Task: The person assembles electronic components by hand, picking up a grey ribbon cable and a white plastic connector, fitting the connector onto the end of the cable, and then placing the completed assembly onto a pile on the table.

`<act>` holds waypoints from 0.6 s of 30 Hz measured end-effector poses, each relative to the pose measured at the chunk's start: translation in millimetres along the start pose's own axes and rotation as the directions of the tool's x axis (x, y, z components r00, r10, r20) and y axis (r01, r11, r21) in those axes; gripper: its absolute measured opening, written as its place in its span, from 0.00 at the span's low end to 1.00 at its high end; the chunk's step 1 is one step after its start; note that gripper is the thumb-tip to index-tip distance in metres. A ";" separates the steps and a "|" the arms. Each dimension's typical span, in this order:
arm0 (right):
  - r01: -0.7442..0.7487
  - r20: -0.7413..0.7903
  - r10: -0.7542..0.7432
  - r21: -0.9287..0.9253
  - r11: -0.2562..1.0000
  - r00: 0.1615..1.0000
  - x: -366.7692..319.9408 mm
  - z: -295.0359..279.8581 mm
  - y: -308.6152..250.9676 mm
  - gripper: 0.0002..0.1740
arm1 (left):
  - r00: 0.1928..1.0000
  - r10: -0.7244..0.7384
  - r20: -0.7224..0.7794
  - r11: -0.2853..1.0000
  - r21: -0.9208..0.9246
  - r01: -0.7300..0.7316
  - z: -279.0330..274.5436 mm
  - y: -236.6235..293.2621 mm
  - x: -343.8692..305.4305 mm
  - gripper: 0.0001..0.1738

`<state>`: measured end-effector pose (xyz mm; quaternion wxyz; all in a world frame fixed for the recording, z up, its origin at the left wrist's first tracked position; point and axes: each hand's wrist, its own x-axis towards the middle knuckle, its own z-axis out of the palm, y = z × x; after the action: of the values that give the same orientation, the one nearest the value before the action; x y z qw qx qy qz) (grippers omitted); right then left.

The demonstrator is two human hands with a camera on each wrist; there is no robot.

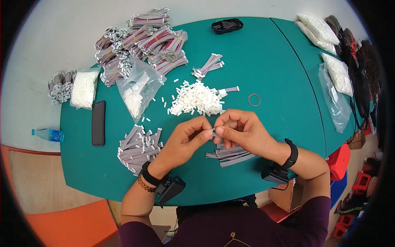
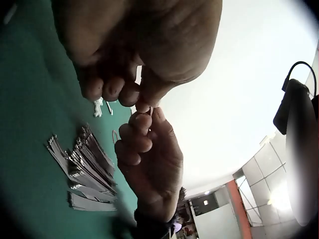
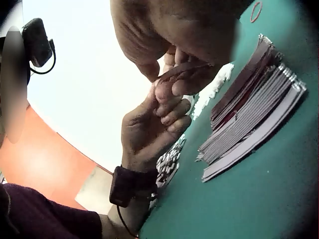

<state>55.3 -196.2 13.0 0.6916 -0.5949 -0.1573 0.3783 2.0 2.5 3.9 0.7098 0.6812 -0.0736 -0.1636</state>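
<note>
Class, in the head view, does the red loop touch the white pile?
No, green table surface separates the red loop from the white pile.

Two hands [image 1: 186, 138] [image 1: 246, 133], one held strip [image 3: 185, 68], one phone [image 1: 98, 123], one bottle [image 1: 51, 134], one loose band [image 1: 259, 100].

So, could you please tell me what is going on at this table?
A person is working with both bare hands over a green table. The right hand pinches a grey ribbon cable, and the left hand meets it, seemingly pinching a small white piece at the cable's end, mostly hidden. A heap of white connector housings lies just beyond the hands. Loose ribbon cables lie by the right hand, and white-ended cables lie to the left.
</note>
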 end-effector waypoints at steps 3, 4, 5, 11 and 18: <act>0.017 0.004 -0.017 -0.002 1.000 1.000 1.3 -2.2 3.8 0.07 | 1.000 0.007 -0.008 0.999 0.045 -0.007 0.6 1.7 0.0 0.10; 0.033 -0.001 -0.033 0.006 0.999 0.999 0.8 -2.1 4.5 0.06 | 1.000 0.021 -0.019 0.998 0.062 -0.020 0.8 0.2 0.3 0.09; 0.049 -0.006 -0.049 0.013 0.999 0.999 0.4 -2.0 5.1 0.06 | 0.999 0.036 -0.030 0.996 0.078 -0.034 1.3 -0.7 0.6 0.08; 0.162 -0.046 -0.161 0.019 0.987 0.986 -0.1 3.1 11.7 0.05 | 0.977 0.093 -0.190 0.995 -0.027 -0.100 12.0 -2.5 2.9 0.06; 0.298 -0.112 -0.324 -0.203 0.933 0.939 -2.7 4.9 16.3 0.03 | 0.984 0.070 -0.166 0.989 -0.121 -0.091 13.4 -5.8 3.0 0.07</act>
<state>44.7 -194.6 -0.5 0.6948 -0.6490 -0.2333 0.2039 -0.4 -11.2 -1.4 0.7616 0.6418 -0.0326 -0.0834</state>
